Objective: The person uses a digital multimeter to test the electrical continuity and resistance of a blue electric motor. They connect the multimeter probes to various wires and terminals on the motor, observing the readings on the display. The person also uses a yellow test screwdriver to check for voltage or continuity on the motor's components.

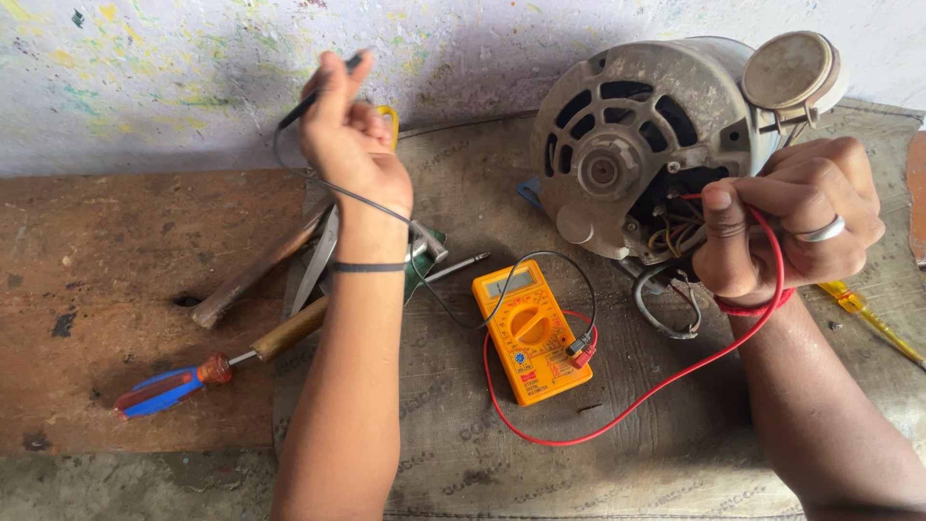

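— Yellow multimeter [530, 331], flat on the brown sacking [463, 193], lying between the two forearms, below and inside of both hands.

— And the leads?

— Black lead [555, 259] running from the meter's side up across the left wrist to the black probe [318, 92]; left hand [352, 145] raised, fingers closed together around that probe, tip pointing up toward the wall. Red lead [627, 410] looping low under the meter, then climbing to the right hand [786, 217], fist clamped on it, thumb pressed on top.

— Right hand near what?

— Just beside the grey motor [637, 145], knuckles at its open end where coloured wires [670, 232] show; contact with the windings hard to tell.

— Farther out?

— Below the left wrist, a hammer [256, 270] and pliers; a wooden-handled tool [289, 330], then a red-and-blue screwdriver [169, 388] on the wooden board. Right of the right wrist, a yellow screwdriver [868, 314].
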